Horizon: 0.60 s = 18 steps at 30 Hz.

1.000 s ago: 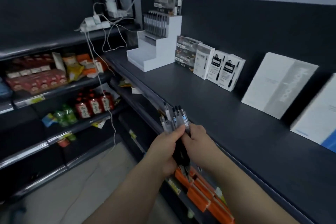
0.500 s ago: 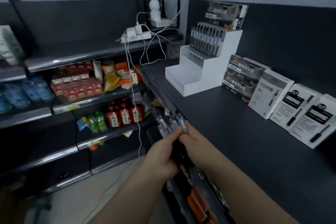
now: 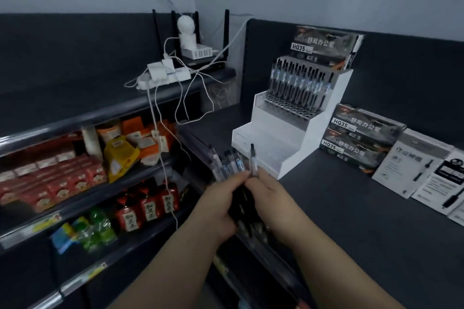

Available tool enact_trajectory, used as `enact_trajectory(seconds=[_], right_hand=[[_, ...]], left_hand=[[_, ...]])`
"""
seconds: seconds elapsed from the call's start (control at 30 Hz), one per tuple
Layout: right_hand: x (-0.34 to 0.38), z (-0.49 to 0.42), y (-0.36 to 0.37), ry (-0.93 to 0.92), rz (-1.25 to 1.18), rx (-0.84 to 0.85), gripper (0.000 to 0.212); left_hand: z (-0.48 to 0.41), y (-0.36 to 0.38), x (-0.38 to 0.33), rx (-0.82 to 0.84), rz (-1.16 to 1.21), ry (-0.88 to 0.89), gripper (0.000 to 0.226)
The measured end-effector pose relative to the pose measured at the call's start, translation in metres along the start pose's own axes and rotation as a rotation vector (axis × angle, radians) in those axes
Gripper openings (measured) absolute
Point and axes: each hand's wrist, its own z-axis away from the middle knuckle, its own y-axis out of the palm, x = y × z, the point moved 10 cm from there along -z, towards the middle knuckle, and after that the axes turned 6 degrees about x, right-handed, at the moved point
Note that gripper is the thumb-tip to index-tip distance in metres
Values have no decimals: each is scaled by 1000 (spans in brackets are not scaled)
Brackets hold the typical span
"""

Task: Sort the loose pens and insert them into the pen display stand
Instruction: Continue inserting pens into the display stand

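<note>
The step in hand looks like sorting: one pen is being singled out of the bunch before it goes to the stand. The left hand (image 3: pixel 218 208) has its grip clenched round the bunch (image 3: pixel 229 162), held upright just in front of the stand's (image 3: pixel 324 123) lowest step, not touching it. The right hand (image 3: pixel 272 198) pinches a single pen (image 3: pixel 253 160) between thumb and fingertips. That pen stands higher than the others, on the side of the bunch nearer the stand (whether it is wholly free I cannot tell, as the lower barrels are hidden between the hands).

The stand's top tier carries a full-looking row of pens (image 3: pixel 298 85). The tier below shows a line of holes that seem empty, and the two lowest steps are bare white.

Next, as I judge it, the right hand must draw the pen clear, carry it up to the stand, and line it up with an open hole under the filled row. The holes are small and close-set, so the aim needs care, and the left grip should hold firm so the bunch does not fan out.
</note>
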Motion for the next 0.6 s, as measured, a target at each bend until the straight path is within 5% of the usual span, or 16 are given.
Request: enact_trajectory(seconds=[0.23,0.6], right_hand=[[12,-33,-44,-38,-414,-369,20],[29,-88,-142,-77,-171,-534,21]], left_hand=[[-51,-8,-32,25,26,13,14],[-131,17,-70,-11,-97,41,8]])
